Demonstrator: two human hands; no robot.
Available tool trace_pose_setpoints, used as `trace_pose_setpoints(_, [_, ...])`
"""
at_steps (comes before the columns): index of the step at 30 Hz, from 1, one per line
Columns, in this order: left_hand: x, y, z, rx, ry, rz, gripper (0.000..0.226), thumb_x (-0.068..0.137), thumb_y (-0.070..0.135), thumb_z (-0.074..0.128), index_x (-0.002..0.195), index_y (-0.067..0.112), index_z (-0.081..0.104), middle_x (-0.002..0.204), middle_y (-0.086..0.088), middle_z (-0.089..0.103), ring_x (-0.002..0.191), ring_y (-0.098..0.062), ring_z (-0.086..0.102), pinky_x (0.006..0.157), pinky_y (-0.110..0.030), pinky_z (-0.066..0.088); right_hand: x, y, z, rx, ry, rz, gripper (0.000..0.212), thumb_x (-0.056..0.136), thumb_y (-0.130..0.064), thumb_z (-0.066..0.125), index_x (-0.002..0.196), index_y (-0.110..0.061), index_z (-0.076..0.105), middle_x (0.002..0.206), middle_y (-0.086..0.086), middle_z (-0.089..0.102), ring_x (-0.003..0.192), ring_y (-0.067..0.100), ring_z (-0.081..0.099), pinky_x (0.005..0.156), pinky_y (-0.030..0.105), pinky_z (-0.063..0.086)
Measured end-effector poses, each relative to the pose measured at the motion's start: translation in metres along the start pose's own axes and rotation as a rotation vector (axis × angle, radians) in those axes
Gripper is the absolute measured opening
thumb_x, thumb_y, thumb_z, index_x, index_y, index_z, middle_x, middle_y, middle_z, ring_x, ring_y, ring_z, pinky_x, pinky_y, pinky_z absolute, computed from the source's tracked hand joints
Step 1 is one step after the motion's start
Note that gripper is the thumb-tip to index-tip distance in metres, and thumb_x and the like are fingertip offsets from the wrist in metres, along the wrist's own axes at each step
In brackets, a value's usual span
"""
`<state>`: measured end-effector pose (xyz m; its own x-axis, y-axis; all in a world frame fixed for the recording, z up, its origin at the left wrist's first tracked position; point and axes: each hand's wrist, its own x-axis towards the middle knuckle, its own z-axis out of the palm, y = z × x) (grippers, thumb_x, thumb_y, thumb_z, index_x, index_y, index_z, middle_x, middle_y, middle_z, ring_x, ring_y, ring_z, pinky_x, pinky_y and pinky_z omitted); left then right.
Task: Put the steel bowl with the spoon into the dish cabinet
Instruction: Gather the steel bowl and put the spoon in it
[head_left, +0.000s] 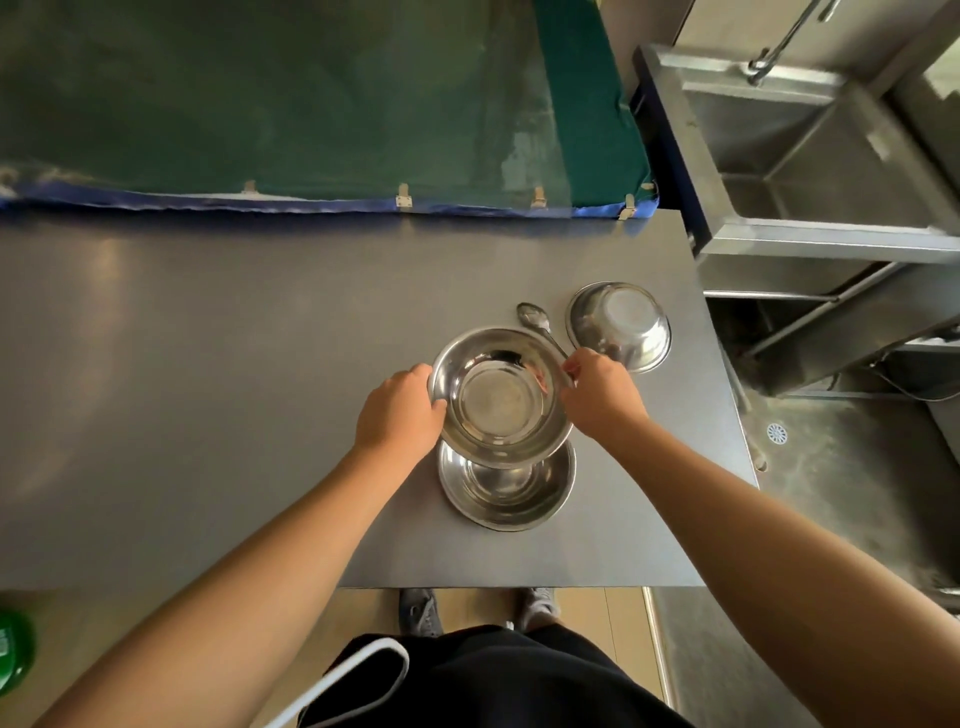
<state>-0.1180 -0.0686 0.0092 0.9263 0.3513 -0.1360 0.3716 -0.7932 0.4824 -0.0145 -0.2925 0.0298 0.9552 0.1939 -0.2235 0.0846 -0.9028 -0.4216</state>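
- Right now the left hand (402, 410) is closed on the left rim of a steel bowl (501, 392), thumb over the edge, holding it above the grey counter (218, 374).
- Opposite it, the right hand (600, 392) sits at the bowl's right rim with its fingers pinched narrow around the handle of a spoon (537, 322); how much of that hand also touches the rim cannot be told.
- The spoon's head points to the far side, lying over the counter just beyond the bowl, while its handle runs near and right into the pinching fingers.
- The held bowl is upright and shows nothing inside but reflections.
- Directly below it, on the near side, a second bowl (506, 493) rests on the counter, partly covered by the held one.
- A third bowl (621, 325) stands tilted at the far right of the counter, just beside the spoon.
- Beyond the counter's far edge lies a green cloth (270, 98) with a blue hem.
- To the right stands a steel sink unit (810, 150).
- At the near left edge a green object (15, 649) is partly in view.
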Motion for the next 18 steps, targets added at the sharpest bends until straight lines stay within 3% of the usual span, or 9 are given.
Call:
trace_pose_setpoints(7, [-0.027,-0.005,0.02,-0.041,-0.056,-0.014,0.024,0.088,0.022,0.063,0.111,0.014,0.062,0.093,-0.006,0.07,0.09,-0.033,0.064,0.071,-0.035,0.046,-0.033,0.018,0.019,-0.011,-0.059,0.128,0.046,0.087,-0.004,0.057,0.133,-0.01,0.055,0.118,0.013,0.068,0.104,0.034,0.065,0.088,0.044,0.055])
trace_pose_setpoints(12, [-0.036,-0.009,0.031,-0.057,-0.096,-0.035,0.023,0.089,0.02,0.062,0.111,0.013,0.062,0.091,-0.006,0.071,0.088,-0.032,0.064,0.069,-0.032,0.043,-0.043,0.026,0.031,0.011,-0.071,0.186,0.029,0.083,-0.002,0.055,0.11,-0.004,0.066,0.102,0.014,0.07,0.089,0.034,0.066,0.077,0.041,0.057])
trace_pose_setpoints(15, [-0.037,-0.01,0.036,-0.065,-0.119,-0.064,0.025,0.089,0.019,0.063,0.114,0.014,0.061,0.1,-0.007,0.07,0.094,-0.032,0.064,0.076,-0.035,0.046,-0.045,0.03,0.039,0.001,-0.088,0.199,0.023,0.081,-0.004,0.058,0.101,-0.007,0.069,0.093,0.011,0.071,0.083,0.032,0.065,0.067,0.032,0.051])
trace_pose_setpoints(18, [-0.038,-0.012,0.041,-0.089,-0.138,-0.091,0.029,0.09,0.017,0.064,0.118,0.014,0.059,0.107,-0.01,0.066,0.099,-0.033,0.063,0.083,-0.037,0.048,-0.046,0.033,0.048,0.014,-0.084,0.216,0.018,0.083,-0.009,0.059,0.098,-0.007,0.068,0.087,0.009,0.07,0.08,0.032,0.064,0.065,0.031,0.05])
